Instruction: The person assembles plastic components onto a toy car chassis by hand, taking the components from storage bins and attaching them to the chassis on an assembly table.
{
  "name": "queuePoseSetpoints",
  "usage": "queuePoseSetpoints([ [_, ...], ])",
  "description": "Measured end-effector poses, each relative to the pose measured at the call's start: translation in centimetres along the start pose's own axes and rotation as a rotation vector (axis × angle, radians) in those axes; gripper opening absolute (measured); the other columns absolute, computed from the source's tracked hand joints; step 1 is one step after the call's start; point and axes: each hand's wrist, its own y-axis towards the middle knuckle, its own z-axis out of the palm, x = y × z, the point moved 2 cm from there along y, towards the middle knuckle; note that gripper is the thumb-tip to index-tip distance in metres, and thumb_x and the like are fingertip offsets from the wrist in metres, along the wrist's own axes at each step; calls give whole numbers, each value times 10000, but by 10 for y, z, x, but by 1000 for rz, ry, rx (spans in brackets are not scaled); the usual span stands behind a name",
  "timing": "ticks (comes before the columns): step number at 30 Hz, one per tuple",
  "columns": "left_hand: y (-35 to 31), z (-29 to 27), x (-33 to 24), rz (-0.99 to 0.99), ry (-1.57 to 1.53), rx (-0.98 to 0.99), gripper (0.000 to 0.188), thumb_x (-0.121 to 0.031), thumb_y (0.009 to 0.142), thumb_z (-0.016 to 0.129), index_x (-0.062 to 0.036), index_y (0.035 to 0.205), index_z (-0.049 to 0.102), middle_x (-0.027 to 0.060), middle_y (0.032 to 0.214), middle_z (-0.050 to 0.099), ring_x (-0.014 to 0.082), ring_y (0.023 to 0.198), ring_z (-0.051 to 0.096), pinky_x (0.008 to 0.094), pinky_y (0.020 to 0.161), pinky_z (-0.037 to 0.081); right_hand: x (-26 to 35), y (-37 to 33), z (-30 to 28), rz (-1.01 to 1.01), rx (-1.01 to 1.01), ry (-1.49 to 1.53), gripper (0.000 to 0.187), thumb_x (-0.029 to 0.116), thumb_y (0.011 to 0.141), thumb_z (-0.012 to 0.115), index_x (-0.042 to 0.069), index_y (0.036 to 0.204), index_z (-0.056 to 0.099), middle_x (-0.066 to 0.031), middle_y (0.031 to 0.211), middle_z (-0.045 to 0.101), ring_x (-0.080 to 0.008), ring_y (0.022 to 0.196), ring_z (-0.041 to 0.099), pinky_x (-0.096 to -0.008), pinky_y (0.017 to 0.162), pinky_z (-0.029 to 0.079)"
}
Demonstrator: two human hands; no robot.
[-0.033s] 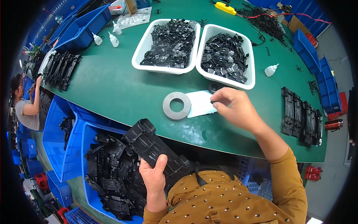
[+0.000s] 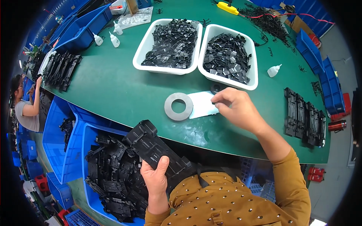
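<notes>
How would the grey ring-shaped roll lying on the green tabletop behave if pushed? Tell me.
The grey ring-shaped roll would probably slide rather than roll, since it lies flat. Its round outline suggests it could roll if stood on edge. The flat white sheet meeting its right side might shift along with it.

the view is bright, fisheye-curved and black-rimmed.

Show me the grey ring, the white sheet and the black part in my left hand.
Grey ring [image 2: 168,107]: head view, left rim.
White sheet [image 2: 202,104]: head view, middle.
Black part [image 2: 154,146]: head view, middle of upper face.
</notes>
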Motion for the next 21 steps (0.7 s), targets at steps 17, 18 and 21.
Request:
queuePoseSetpoints([
  [17,4,1,1,-17,-15,-12,267,11,838,680,-10,1090,595,24,986,635,91,852,586,243,804,481,-3,30,24,-125,37,-353,117,4,812,573,-16,896,652,-164,857,634,-313,797,632,-376,722,509],
  [18,4,1,1,-15,-14,-13,259,7,839,681,-10,1083,597,23,983,636,89,848,586,242,802,481,-5,31,25,-123,41,-353,117,4,812,573,-16,896,652,-164,857,634,-313,797,632,-376,722,509],
  [21,4,3,1,-17,-23,-25,244,2,841,682,-11,1070,599,24,983,637,89,847,586,241,802,481,-7,31,28,-112,99,-372,111,8,811,572,-32,896,632,-174,860,637,-323,805,632,-383,726,509],
])
